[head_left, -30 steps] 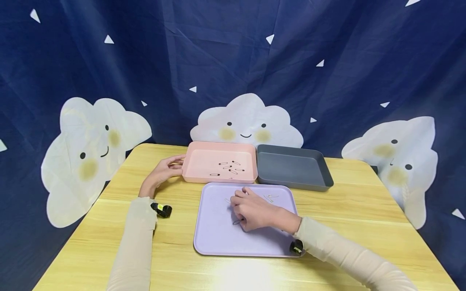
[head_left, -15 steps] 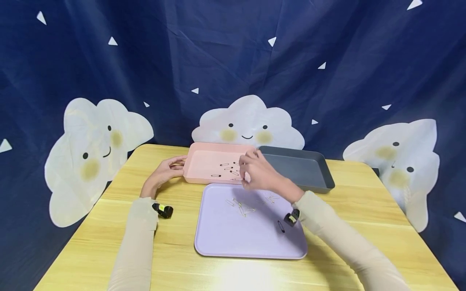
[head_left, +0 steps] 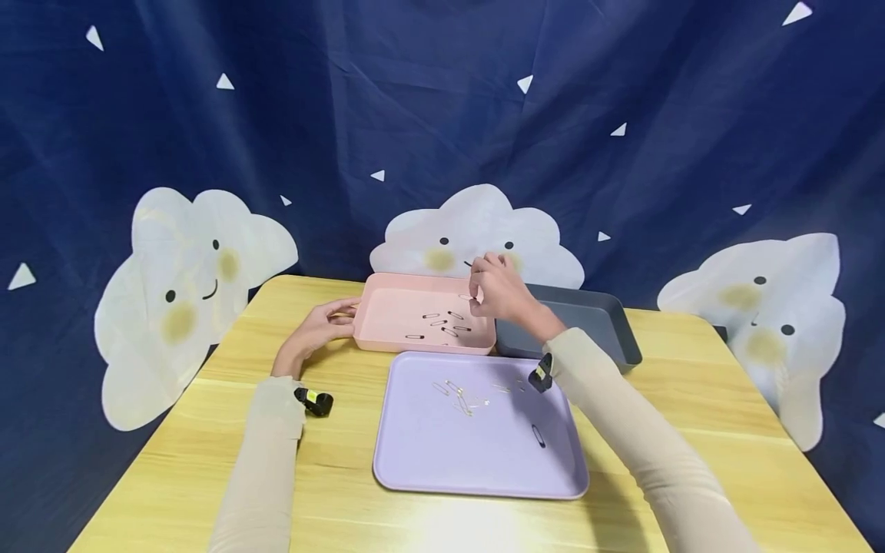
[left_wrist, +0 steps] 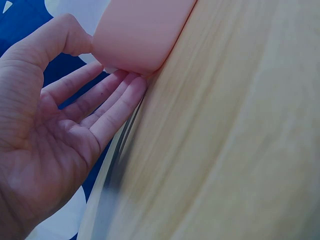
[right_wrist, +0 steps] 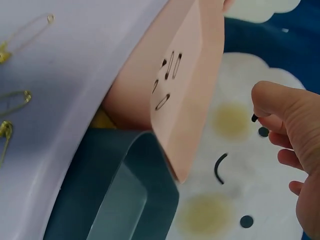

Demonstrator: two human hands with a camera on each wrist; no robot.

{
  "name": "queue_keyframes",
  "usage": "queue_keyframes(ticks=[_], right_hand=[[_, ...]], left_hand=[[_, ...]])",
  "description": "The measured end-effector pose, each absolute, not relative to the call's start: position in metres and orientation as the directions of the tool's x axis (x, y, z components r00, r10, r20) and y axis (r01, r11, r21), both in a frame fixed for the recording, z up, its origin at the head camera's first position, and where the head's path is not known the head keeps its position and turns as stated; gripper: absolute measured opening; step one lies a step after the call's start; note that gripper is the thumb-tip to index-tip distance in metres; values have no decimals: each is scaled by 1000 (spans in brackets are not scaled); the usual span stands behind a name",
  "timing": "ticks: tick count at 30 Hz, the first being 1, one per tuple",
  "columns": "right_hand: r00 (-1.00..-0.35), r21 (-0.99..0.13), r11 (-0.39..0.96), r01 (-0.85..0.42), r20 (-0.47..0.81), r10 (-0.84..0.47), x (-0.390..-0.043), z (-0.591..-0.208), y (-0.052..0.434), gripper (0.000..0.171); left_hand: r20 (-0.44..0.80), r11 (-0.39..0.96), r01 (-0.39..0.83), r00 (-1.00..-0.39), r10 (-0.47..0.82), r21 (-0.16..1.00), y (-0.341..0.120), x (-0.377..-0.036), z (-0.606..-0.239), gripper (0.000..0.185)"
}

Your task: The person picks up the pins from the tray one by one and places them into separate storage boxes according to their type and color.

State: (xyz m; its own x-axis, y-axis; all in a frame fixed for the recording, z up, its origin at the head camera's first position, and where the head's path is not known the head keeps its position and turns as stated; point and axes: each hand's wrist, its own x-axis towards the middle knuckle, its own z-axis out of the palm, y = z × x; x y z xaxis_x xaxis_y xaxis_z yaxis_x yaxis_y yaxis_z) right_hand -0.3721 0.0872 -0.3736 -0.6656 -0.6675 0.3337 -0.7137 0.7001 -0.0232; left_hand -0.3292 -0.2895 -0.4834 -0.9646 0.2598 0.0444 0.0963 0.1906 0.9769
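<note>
My right hand is raised over the right end of the pink tray, pinching a black safety pin between thumb and fingers. In the right wrist view only a dark tip of that pin shows under the thumb. Several black safety pins lie inside the pink tray. At its left end my left hand touches the outer wall with fairly straight fingers. Gold safety pins are scattered over the lilac tray in front, along with one black safety pin on its right side.
A dark grey tray stands right beside the pink one, partly behind my right forearm. All three trays rest on a wooden table. Behind it hangs a dark blue curtain with cloud prints.
My right hand has picked up a black safety pin from the lilac tray and carried it up and away, over the pink tray. My left hand stays at the pink tray's end.
</note>
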Motion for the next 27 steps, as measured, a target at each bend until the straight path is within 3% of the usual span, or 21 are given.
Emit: queue_keyframes(ticks=[15,27], right_hand=[[-741,70,781,-620,274,-613,-403,-389,82,17],[-777,66,807,-587,234,-585,-416,-408,80,16]], left_hand=[[50,191,101,-965,256,976,-290,-330,-485,67],[32,206,86,-968,249,975,-289,-329,-483,67]])
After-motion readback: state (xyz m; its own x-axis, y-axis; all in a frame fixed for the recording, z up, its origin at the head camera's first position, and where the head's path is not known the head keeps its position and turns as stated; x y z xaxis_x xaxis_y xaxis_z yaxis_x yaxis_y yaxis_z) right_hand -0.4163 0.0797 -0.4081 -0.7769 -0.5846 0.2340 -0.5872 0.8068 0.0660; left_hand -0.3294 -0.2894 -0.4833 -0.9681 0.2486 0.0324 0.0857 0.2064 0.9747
